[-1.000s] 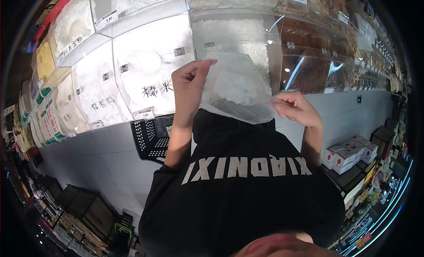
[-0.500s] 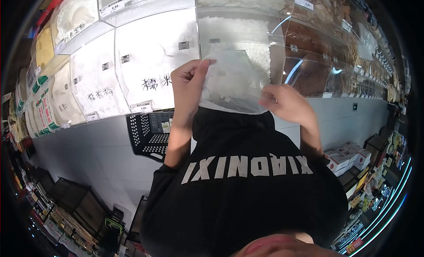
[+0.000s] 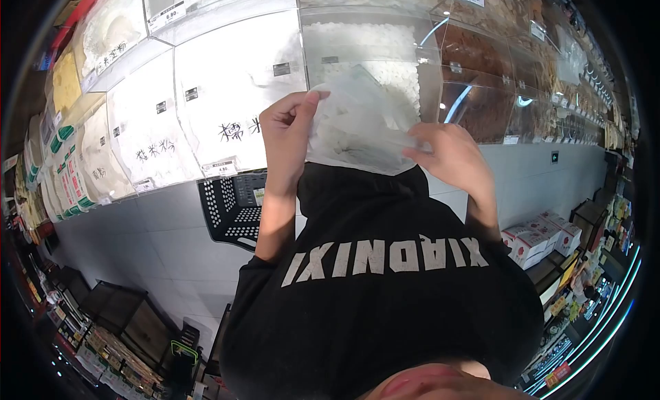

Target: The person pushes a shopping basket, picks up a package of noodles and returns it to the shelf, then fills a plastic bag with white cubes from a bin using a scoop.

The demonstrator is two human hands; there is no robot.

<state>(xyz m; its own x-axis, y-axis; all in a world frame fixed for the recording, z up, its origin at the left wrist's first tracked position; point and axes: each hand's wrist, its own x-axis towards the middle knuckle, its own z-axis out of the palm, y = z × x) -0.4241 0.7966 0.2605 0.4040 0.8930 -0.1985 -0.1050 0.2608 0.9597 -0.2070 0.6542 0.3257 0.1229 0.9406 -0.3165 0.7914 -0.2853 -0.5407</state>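
Note:
A thin translucent plastic bag (image 3: 357, 135) is stretched between my two hands in front of my chest. My left hand (image 3: 292, 121) is closed, its thumb and finger pinching the bag's left edge. At the bag's right side, my right hand (image 3: 447, 149) grips the film between thumb and fingers. Behind the bag, and partly covered by it, stands a clear bin of white flakes or grains (image 3: 392, 42). Left of that bin is a bright white powder bin (image 3: 237, 77) with handwritten characters, its lower right part hidden by my left hand.
A dark shopping basket (image 3: 230, 211) sits below the bins on the left. More clear bins with brown goods (image 3: 478, 77) line the right. White boxes (image 3: 540, 238) are stacked at right, and dark shelving (image 3: 120, 310) stands at lower left.
My right hand has come to grip the bag's right edge more firmly, and the bag is pulled wider and flatter. My left hand keeps its pinch; the view has shifted slightly.

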